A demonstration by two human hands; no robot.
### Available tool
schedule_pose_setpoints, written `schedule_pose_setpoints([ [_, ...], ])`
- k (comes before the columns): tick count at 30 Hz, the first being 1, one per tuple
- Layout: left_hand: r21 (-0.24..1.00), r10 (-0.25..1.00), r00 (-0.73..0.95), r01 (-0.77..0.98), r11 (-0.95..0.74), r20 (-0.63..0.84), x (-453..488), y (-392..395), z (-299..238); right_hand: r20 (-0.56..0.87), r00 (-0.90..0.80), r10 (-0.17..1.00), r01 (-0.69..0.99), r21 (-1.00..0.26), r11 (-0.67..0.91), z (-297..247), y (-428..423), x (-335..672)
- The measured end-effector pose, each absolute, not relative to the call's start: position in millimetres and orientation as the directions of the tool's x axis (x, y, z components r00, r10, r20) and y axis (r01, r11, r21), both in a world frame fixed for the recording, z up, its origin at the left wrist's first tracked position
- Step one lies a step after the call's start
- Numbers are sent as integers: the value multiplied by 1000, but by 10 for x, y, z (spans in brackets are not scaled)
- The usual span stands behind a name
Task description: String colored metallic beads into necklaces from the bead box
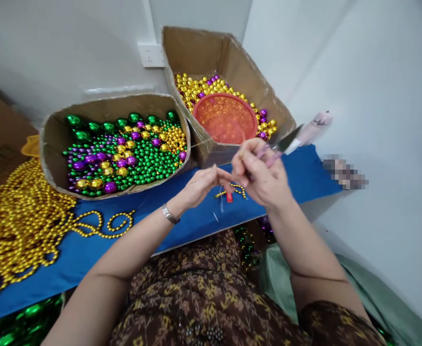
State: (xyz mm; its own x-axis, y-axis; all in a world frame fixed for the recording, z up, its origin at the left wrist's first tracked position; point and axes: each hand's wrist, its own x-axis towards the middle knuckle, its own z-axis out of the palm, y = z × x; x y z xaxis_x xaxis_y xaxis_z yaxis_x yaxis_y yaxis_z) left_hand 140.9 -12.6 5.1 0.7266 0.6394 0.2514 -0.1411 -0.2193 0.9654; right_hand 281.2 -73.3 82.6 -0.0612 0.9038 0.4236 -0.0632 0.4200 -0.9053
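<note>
My right hand (264, 173) is closed around purple-handled scissors (286, 142), whose blades point up and right. My left hand (201, 185) pinches its fingertips together close to the right hand; what it holds looks like a thin thread, too fine to make out. Both hands hover over a blue board (196, 216). Below them lies a short piece of gold bead string (234, 190) with a small red object (229, 197).
A cardboard box of green, purple and gold beads (124, 149) stands at the left. Behind sits a second box (203, 53) of gold beads with an orange basket (225, 117). A heap of gold bead strings (19, 226) covers the board's left end. White walls are close at the right.
</note>
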Motion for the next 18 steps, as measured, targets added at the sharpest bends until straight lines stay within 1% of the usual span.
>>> schedule_pose_setpoints([
  [2, 972, 611, 755, -184, -149, 236, 1404, -101, 101, 423, 49, 905, -54, -903, 425, 963, -783, 2936],
  [4, 969, 633, 734, -188, -161, 247, 1331, -57, 155, 428, 120, 896, -41, -899, 435, 1013, -836, 3105],
  [5, 966, 655, 711, -173, -190, 256, 1282, -29, 190, 430, 121, 894, -34, -899, 437, 1008, -870, 3203],
  [6, 963, 673, 691, -144, -229, 264, 1227, -1, 228, 428, 83, 900, -24, -902, 431, 987, -911, 3308],
  [7, 958, 685, 679, -100, -270, 264, 1172, 25, 266, 418, -12, 908, -12, -908, 418, 950, -957, 3416],
  [8, 949, 690, 676, -45, -311, 258, 1116, 45, 300, 395, -157, 905, 2, -916, 401, 899, -1005, 3521],
  [10, 922, 687, 688, 65, -381, 235, 1017, 62, 329, 303, -488, 819, 44, -928, 370, 766, -1087, 3697],
  [11, 904, 682, 696, 112, -412, 224, 976, 60, 319, 256, -563, 786, 77, -930, 358, 688, -1115, 3752],
  [12, 885, 676, 706, 154, -439, 212, 942, 51, 292, 224, -574, 788, 118, -929, 351, 607, -1133, 3780],
  [13, 865, 670, 714, 191, -464, 202, 917, 37, 251, 205, -531, 822, 172, -924, 342, 525, -1142, 3780],
  [15, 818, 655, 730, 248, -518, 193, 884, 0, 153, 181, -362, 914, 333, -891, 308, 373, -1141, 3718],
  [17, 752, 620, 754, 275, -599, 217, 866, -36, 74, 172, -231, 958, 501, -823, 268, 258, -1133, 3629],
  [18, 712, 597, 766, 279, -644, 240, 859, -50, 51, 192, -166, 967, 559, -789, 253, 221, -1132, 3595],
])
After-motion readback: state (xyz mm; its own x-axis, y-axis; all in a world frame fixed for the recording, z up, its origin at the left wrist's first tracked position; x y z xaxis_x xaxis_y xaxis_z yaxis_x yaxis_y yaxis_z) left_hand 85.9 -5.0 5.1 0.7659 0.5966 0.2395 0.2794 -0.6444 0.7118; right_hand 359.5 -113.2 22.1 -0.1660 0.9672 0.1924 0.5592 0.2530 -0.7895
